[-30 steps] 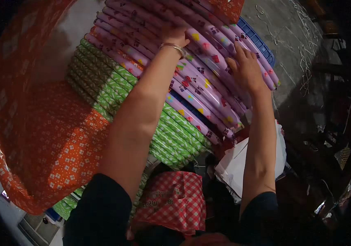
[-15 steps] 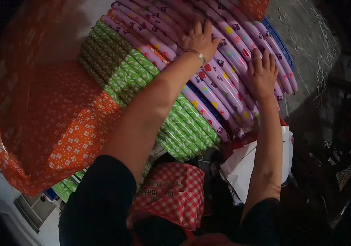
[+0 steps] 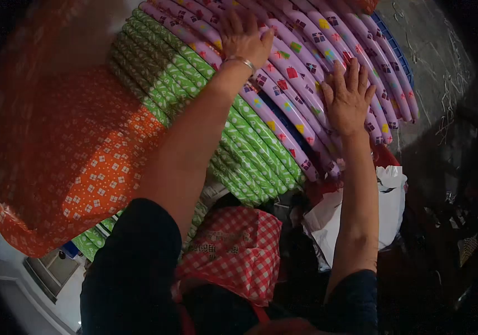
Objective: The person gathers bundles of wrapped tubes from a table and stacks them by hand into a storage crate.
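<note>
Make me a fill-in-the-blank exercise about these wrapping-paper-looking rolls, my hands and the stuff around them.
A bracelet circles the ____ wrist.
The left hand and right hand lie on lilac rolls; the neighbouring rolls are ____.
The checked cloth is white and ____.
The big patterned sheet is mainly ____.
Missing words: left; green; red; orange.

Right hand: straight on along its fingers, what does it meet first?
The right hand would probably meet the purple roll just past its fingertips; depth is unclear, so it may skim over.
</note>
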The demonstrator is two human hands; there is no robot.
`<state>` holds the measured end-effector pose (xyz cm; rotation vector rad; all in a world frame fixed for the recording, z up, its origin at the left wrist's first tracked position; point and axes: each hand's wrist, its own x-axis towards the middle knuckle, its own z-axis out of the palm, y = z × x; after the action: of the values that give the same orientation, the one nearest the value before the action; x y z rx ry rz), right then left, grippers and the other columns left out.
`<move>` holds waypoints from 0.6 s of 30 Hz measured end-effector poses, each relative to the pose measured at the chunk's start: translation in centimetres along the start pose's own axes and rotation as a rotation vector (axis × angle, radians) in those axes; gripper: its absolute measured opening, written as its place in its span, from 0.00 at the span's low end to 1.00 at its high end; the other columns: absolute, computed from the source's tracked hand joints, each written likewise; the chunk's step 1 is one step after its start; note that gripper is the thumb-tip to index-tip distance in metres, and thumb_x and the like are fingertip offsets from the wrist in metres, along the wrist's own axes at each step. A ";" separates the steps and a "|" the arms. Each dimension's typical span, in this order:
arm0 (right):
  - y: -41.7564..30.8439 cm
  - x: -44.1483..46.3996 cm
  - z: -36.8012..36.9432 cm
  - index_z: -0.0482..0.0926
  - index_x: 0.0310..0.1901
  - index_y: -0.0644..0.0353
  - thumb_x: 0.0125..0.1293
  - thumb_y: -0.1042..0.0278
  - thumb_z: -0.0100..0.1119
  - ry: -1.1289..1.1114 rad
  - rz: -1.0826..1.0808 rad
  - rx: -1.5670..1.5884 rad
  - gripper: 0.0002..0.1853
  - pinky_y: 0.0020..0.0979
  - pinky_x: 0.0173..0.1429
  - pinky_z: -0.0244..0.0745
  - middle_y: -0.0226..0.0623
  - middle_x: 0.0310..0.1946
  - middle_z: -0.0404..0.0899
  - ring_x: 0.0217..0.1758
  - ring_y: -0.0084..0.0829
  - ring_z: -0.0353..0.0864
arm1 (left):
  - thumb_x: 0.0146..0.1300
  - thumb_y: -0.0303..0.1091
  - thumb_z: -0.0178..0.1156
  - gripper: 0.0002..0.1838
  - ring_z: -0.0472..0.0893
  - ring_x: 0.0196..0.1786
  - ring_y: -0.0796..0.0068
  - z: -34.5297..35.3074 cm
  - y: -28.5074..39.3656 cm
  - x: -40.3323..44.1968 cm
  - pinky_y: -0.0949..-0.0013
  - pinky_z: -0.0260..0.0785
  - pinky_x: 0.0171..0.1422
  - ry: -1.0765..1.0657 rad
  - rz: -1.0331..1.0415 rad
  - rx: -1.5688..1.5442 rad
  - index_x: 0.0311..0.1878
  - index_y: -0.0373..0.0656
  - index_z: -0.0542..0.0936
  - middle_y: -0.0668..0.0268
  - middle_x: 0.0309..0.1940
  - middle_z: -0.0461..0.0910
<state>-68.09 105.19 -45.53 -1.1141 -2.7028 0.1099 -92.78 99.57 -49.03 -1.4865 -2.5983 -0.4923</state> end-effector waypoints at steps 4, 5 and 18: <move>-1.7 -1.7 -1.3 0.63 0.62 0.49 0.60 0.47 0.51 0.003 0.008 0.077 0.30 0.62 0.63 0.46 0.46 0.65 0.54 0.69 0.53 0.48 | 0.59 0.58 0.47 0.36 0.48 0.68 0.38 0.4 -0.9 0.4 0.45 0.37 0.70 -0.036 -0.008 0.016 0.66 0.46 0.56 0.42 0.67 0.46; -2.5 -2.3 -1.8 0.63 0.62 0.49 0.60 0.47 0.52 -0.026 -0.023 0.112 0.30 0.63 0.62 0.46 0.46 0.66 0.53 0.69 0.53 0.48 | 0.59 0.58 0.47 0.36 0.48 0.68 0.38 -0.3 -0.7 0.6 0.45 0.37 0.70 -0.027 -0.001 0.016 0.66 0.46 0.56 0.42 0.67 0.46; -4.7 -4.5 -1.4 0.65 0.60 0.53 0.57 0.53 0.57 -0.161 -0.065 0.238 0.29 0.62 0.63 0.48 0.49 0.64 0.55 0.68 0.53 0.49 | 0.60 0.61 0.44 0.37 0.41 0.71 0.44 -2.1 -1.0 -1.4 0.41 0.31 0.69 -0.213 -0.095 0.099 0.66 0.47 0.59 0.46 0.67 0.50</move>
<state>-67.89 98.64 -44.24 -0.9847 -2.7681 0.5163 -93.05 97.25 -47.69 -1.4633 -2.8189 -0.2197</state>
